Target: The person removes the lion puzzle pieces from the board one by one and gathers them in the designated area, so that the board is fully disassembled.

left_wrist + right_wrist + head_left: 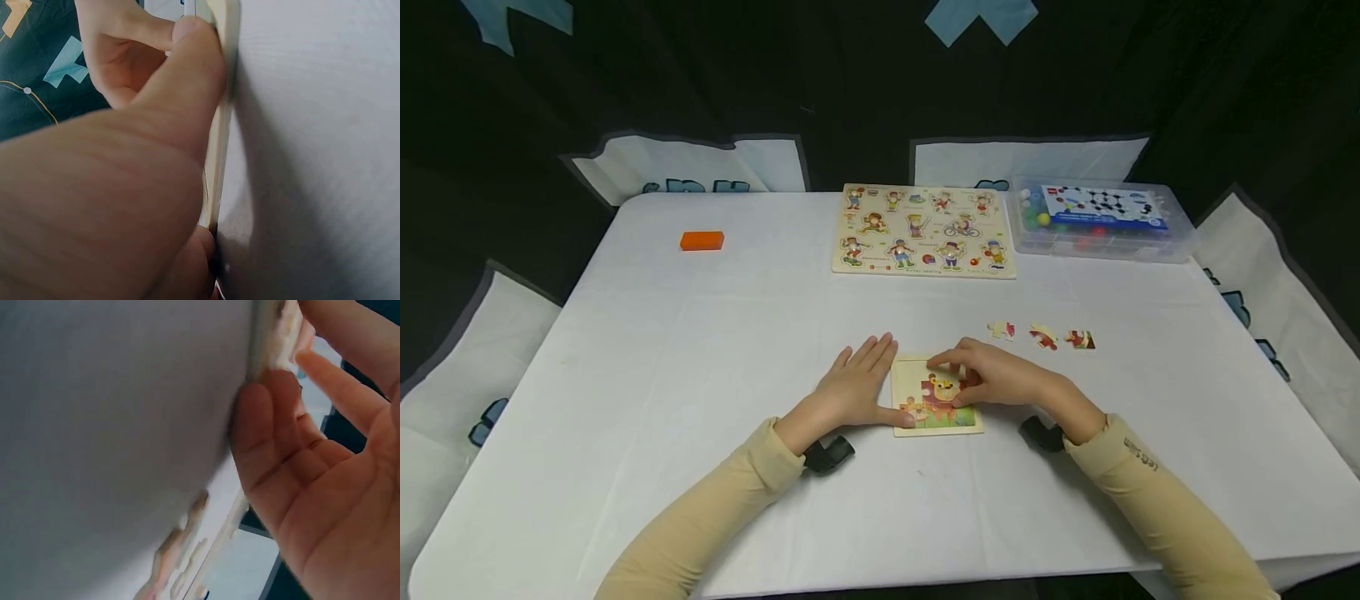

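Observation:
A small wooden jigsaw board [937, 432] with a part-filled lion picture [942, 388] lies near the table's front middle. My left hand [855, 392] lies flat at its left side, fingers straight, the thumb [197, 50] resting on the lower-left corner. Over the board's right side bends my right hand [992, 375], thumb and fingers at a puzzle piece [304, 339] by the lion's head. Its index finger reaches toward the top edge; other fingers curl down at the board's rim, partly hiding the picture. Three loose puzzle pieces [1043, 337] lie in a row beyond the right hand.
A larger wooden peg puzzle [925, 232] with figures lies at the back. Right of it stands a clear plastic box [1101, 221] of coloured balls. An orange block [702, 241] sits at the back left. A white cloth [715, 350] covers the table.

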Available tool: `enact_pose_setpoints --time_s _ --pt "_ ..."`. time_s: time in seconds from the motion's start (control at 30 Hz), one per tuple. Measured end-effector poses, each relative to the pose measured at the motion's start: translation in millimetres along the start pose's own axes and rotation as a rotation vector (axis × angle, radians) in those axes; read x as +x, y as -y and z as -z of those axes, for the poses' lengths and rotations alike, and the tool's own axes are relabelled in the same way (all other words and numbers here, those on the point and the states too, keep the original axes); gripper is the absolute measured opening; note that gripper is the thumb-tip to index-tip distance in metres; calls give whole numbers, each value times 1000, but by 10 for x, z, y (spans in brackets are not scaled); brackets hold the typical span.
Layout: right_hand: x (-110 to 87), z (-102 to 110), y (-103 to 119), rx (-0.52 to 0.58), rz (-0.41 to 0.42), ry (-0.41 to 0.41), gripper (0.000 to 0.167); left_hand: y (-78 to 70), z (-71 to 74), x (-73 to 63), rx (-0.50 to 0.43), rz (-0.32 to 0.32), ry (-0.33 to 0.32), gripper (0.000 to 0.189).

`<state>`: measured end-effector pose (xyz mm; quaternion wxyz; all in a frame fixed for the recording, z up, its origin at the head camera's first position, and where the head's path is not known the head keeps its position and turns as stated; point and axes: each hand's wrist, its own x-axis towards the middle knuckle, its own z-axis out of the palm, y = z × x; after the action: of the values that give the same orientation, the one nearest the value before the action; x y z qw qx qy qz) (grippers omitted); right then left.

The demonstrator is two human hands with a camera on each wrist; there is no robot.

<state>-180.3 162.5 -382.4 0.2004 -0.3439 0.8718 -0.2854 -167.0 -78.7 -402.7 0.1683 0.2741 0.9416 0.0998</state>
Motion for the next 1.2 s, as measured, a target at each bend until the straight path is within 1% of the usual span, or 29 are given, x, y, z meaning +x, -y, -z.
enact_pose_setpoints --time_s 0.1,0.27,0.43,0.67,0.97,1.2 --pt "29 -24 -5 -13 2 12 49 2 -3 2 -4 -3 3 114" --pt "36 -36 -20 -2 13 4 42 5 5 7 2 5 6 114" --pt "43 -49 -15 7 13 -18 39 2 6 15 7 6 9 114" --pt "51 -61 17 24 0 -53 40 7 -1 19 5 4 4 114" --pt "50 -65 17 21 18 -81 38 4 0 13 2 5 -1 114" --pt "61 -68 17 -1 31 -106 30 1 7 15 4 13 4 114"
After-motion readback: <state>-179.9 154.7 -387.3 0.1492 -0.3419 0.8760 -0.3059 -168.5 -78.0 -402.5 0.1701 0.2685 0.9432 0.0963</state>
